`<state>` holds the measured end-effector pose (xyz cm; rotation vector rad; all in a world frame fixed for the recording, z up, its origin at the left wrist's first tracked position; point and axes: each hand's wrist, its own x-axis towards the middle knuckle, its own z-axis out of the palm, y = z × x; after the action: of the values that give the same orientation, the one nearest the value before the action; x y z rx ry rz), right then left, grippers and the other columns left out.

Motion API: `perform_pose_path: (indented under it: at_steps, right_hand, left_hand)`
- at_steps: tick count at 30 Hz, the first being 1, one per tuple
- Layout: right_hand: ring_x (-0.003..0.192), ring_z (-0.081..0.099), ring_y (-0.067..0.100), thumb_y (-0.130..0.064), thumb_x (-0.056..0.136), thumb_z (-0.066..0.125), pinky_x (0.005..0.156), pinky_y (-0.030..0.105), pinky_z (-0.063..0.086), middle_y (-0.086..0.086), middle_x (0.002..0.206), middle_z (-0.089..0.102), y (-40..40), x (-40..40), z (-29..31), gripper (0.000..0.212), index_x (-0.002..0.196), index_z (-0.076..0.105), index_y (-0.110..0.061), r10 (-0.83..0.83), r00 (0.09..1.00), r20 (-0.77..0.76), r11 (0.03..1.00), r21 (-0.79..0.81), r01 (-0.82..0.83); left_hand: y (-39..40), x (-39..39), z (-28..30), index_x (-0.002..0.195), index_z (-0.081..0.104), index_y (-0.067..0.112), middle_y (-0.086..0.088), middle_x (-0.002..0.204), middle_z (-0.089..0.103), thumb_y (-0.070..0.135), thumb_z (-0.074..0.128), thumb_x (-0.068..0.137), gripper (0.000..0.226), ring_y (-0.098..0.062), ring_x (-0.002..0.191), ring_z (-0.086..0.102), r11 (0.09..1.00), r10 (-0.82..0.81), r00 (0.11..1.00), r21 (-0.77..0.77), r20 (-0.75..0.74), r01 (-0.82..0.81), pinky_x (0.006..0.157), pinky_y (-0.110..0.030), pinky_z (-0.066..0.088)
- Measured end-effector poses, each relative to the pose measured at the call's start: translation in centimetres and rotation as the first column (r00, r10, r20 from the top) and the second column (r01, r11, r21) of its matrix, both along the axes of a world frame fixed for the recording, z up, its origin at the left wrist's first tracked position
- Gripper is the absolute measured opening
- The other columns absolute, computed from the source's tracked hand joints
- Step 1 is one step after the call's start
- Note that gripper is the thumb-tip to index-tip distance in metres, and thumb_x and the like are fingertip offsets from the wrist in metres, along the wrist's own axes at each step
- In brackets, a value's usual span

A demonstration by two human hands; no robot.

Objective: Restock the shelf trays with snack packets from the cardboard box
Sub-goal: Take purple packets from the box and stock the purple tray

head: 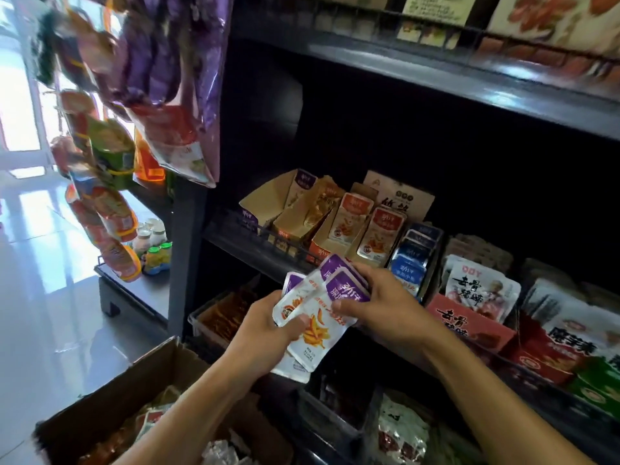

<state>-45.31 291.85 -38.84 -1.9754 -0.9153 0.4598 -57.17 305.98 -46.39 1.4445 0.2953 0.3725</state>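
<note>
Both hands, left (268,325) and right (379,305), grip a fanned bunch of packets (322,307) above the box (110,397), seemingly before the trays (322,229).

Purple-and-white snack packets (318,307) with orange fries print, brown cardboard box (110,397), black shelf (436,72)

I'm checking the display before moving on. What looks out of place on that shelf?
The purple tray at the left end of the shelf looks nearly empty, while the orange trays beside it hold packets. Both hands grip purple packets in front, not yet shelved.
</note>
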Motion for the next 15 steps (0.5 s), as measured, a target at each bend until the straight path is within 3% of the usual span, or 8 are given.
perform_pose_path:
  at_steps: [4, 8, 12, 15]
  right_hand:
    - [0.082, 0.072, 0.01, -0.004, 0.084, 0.073, 0.068, 0.019, 0.057, -0.004, 0.089, 0.073, 2.9, 2.3, 2.4, 0.024, 0.098, 0.062, -0.019, -0.035, 0.995, 0.097, 0.999, 0.011, 0.034]
    - [0.069, 0.071, 0.006, -0.009, 0.087, 0.072, 0.055, 0.021, 0.054, 0.0, 0.091, 0.074, 6.3, 5.6, 4.3, 0.019, 0.103, 0.063, -0.015, -0.125, 0.985, 0.12, 0.991, 0.072, 0.117]
    - [0.068, 0.07, 0.004, -0.008, 0.086, 0.073, 0.056, 0.021, 0.056, -0.002, 0.091, 0.073, 10.2, 9.2, 5.3, 0.016, 0.096, 0.064, -0.017, -0.209, 0.967, 0.146, 0.973, 0.132, 0.19]
    - [0.06, 0.067, -0.002, -0.005, 0.086, 0.072, 0.055, 0.015, 0.054, -0.005, 0.083, 0.071, 13.3, 11.8, 5.7, 0.017, 0.086, 0.062, -0.019, -0.22, 0.958, 0.186, 0.972, 0.13, 0.198]
  left_hand:
    - [3.6, 0.8, 1.2, 0.107, 0.063, 0.019, 0.005, 0.09, 0.077, 0.013, 0.071, 0.089, 0.021, -0.014, 0.081, 0.074, 0.995, 0.041, 0.999, 0.086, -0.009, -0.04, 0.073, -0.03, 0.059]
    - [9.4, 3.2, 1.8, 0.095, 0.069, 0.02, 0.003, 0.082, 0.076, 0.02, 0.066, 0.093, 0.004, -0.014, 0.075, 0.073, 0.953, 0.152, 0.988, 0.266, -0.007, -0.145, 0.075, -0.035, 0.057]
    - [14.9, 6.9, 2.9, 0.086, 0.064, 0.011, -0.003, 0.08, 0.071, 0.03, 0.05, 0.1, 0.027, -0.018, 0.075, 0.067, 0.86, 0.261, 0.965, 0.454, -0.003, -0.232, 0.074, -0.036, 0.049]
    - [17.5, 10.2, 4.2, 0.086, 0.061, 0.008, -0.008, 0.09, 0.066, 0.021, 0.046, 0.102, 0.026, -0.019, 0.082, 0.063, 0.789, 0.303, 0.95, 0.541, 0.068, -0.291, 0.067, -0.03, 0.042]
